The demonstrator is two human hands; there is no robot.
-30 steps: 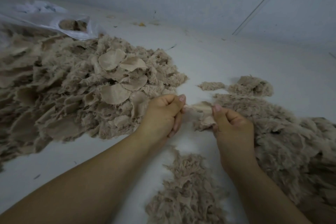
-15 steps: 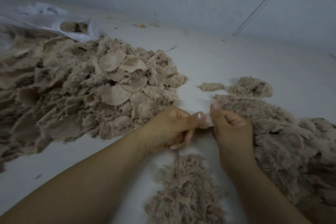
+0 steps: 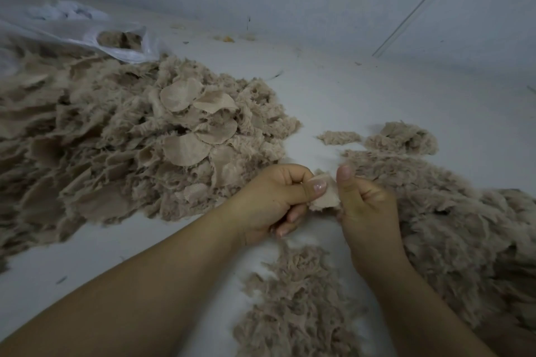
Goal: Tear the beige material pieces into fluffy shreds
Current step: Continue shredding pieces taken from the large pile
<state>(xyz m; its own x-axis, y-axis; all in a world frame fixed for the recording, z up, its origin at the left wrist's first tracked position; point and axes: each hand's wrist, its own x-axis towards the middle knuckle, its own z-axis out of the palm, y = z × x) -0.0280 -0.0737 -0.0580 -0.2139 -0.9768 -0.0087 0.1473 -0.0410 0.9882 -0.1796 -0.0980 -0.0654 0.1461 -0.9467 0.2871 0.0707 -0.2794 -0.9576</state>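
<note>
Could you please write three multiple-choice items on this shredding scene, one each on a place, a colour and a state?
1. Where does the clear plastic bag lie?
A. far left, behind the big pile
B. under the right hand
C. near right corner

2. What colour is the material in the big pile?
A. blue
B. beige
C. black

3. How is the small piece held?
A. lying loose on the table
B. pinched by both hands
C. pressed under a flat palm

Answers: 1 A, it shows at the far left edge; 2 B, all the scraps are beige; 3 B, left hand and right hand each pinch it with the thumb.
</note>
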